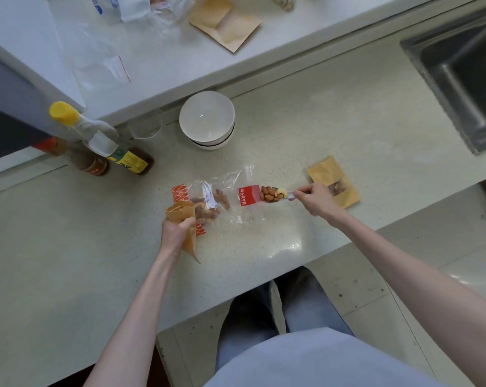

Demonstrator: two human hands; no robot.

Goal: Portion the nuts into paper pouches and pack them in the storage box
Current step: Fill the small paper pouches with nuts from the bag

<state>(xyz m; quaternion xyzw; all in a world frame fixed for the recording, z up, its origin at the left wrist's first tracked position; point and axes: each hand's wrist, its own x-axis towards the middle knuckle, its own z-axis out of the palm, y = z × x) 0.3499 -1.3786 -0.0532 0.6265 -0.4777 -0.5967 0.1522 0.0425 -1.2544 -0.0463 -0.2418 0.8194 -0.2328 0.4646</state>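
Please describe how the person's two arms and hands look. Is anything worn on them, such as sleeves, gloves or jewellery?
Both forearms are bare up to the frame's edge, with no sleeves in view. The left hand and the right hand wear no gloves, and no watch, bracelet or ring shows on the wrists or fingers. The arms are slender, with no markings visible.

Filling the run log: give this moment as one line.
step: scooping | left hand: grips open paper pouch | right hand: holds spoon loaded with nuts over nut bag | filled pouch: on counter
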